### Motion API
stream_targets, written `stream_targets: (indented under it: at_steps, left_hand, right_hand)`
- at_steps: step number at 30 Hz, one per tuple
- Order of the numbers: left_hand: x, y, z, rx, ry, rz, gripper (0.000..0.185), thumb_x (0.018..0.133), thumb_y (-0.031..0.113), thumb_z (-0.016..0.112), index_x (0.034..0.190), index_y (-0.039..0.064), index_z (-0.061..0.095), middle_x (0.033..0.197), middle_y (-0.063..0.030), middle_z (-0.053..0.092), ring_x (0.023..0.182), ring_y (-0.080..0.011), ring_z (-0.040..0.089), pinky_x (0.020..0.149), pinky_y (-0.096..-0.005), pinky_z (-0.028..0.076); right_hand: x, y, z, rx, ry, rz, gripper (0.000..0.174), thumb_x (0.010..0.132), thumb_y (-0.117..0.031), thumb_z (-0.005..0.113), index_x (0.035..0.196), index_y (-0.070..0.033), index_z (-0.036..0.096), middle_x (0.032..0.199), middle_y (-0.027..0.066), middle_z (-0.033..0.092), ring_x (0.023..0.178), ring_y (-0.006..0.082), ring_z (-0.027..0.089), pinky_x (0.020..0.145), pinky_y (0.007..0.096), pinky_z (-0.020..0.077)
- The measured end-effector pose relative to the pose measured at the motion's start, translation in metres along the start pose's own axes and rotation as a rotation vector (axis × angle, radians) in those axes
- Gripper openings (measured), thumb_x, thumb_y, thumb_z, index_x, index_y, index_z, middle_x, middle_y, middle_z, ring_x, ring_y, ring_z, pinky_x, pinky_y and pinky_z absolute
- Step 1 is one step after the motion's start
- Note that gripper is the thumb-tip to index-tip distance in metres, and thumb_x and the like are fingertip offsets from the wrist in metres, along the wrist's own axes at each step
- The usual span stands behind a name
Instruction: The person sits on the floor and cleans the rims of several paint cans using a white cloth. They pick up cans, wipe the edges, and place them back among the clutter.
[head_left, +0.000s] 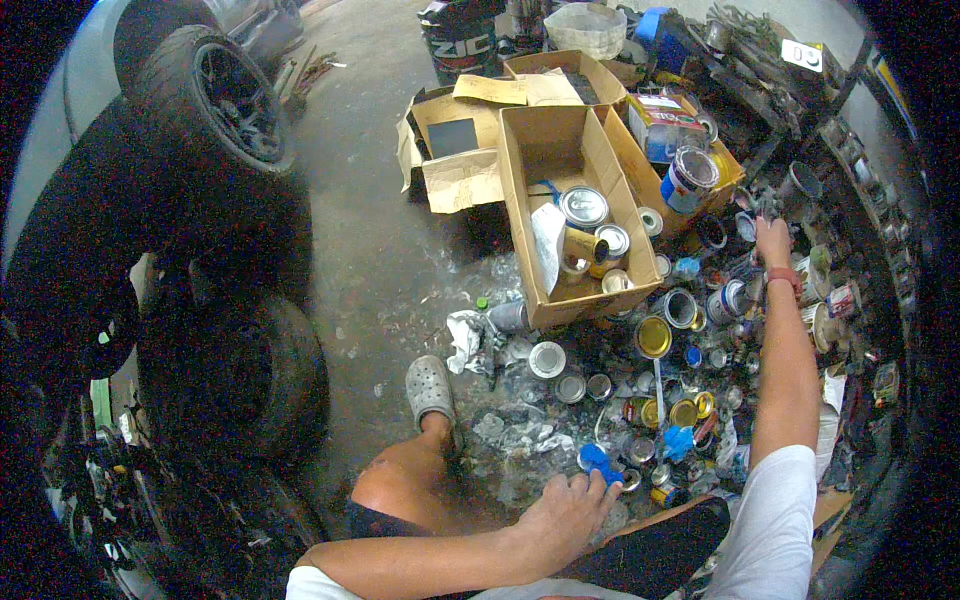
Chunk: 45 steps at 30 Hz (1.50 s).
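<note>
My left hand (566, 517) is low in the view, its fingertips at a crumpled blue piece of plastic or cloth (598, 459) among paint cans; whether it grips this is unclear. My right hand (772, 238), with a reddish band at the wrist, reaches far out to the right, by a can (746, 226) among the clutter; its fingertips are hard to make out. Between the hands many tins stand or lie on the floor, among them a gold-lidded can (653, 337) and an open metal can (680, 308). A cardboard box (589, 307) holds several cans and a white sheet.
Behind are more cardboard boxes (461, 176), a blue-labelled paint can (688, 180) and a black bucket (459, 45). Crumpled white paper (466, 341) lies near my clog-clad foot (430, 386). Wheels and tyres (240, 105) stand at the left.
</note>
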<state>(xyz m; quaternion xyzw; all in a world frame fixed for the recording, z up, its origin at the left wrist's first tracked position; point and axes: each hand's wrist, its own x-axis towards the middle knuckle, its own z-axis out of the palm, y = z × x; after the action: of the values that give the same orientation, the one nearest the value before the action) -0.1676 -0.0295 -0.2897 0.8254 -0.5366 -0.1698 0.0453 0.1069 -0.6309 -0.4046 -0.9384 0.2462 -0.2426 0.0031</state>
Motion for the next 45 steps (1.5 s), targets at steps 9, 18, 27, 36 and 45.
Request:
stream_targets:
  at_steps: [9, 18, 27, 36, 45]
  left_hand:
    - [0.002, 0.0, 0.0, 0.014, -0.009, 0.002, 0.063, 0.096, 0.02, 0.059, 0.156, 0.004, 0.051, 0.135, -0.0154, 0.062, 0.101, -0.0203, 0.061, 0.072, -0.0327, 0.044]
    - [-0.003, 0.001, 0.0, -0.026, 0.078, 0.023, 0.059, 0.096, 0.019, 0.059, 0.153, 0.003, 0.054, 0.129, -0.0138, 0.064, 0.099, -0.0203, 0.062, 0.071, -0.0331, 0.045]
    - [-0.002, -0.006, -0.019, -0.142, -0.045, -0.082, 0.064, 0.101, 0.039, 0.06, 0.155, 0.004, 0.052, 0.142, -0.0219, 0.061, 0.11, -0.0292, 0.066, 0.082, -0.0398, 0.051]
    - [0.0, -0.01, -0.033, -0.176, -0.036, -0.001, 0.062, 0.108, 0.045, 0.051, 0.153, 0.002, 0.054, 0.14, -0.0275, 0.063, 0.107, -0.0346, 0.068, 0.081, -0.0431, 0.055]
    - [0.003, -0.018, -0.036, -0.078, -0.069, 0.034, 0.061, 0.103, 0.032, 0.054, 0.156, 0.002, 0.05, 0.145, -0.0265, 0.061, 0.107, -0.0321, 0.068, 0.084, -0.0412, 0.054]
  right_hand:
    - [0.003, 0.015, -0.009, 0.063, -0.202, 0.167, 0.039, 0.099, -0.032, 0.063, 0.101, 0.006, 0.07, 0.107, 0.0325, 0.069, 0.1, 0.0424, 0.07, 0.087, 0.0534, 0.057]
    - [-0.04, 0.094, -0.009, 0.014, 0.018, -0.077, 0.041, 0.1, -0.034, 0.068, 0.1, 0.007, 0.068, 0.085, 0.0243, 0.071, 0.076, 0.0394, 0.073, 0.073, 0.0508, 0.0569]
    - [-0.092, -0.061, -0.047, 0.309, -0.336, -0.037, 0.044, 0.098, -0.039, 0.064, 0.107, 0.003, 0.076, 0.099, 0.0299, 0.074, 0.093, 0.0479, 0.07, 0.084, 0.056, 0.0559]
    - [-0.132, -0.054, -0.06, 0.316, -0.438, -0.016, 0.056, 0.098, -0.04, 0.067, 0.138, -0.001, 0.065, 0.11, 0.0296, 0.075, 0.105, 0.0488, 0.072, 0.093, 0.0548, 0.0565]
    - [-0.134, -0.054, -0.104, 0.906, -0.732, 0.402, 0.049, 0.103, -0.052, 0.066, 0.1, -0.004, 0.074, 0.084, 0.0062, 0.074, 0.061, 0.0159, 0.066, 0.053, 0.033, 0.05]
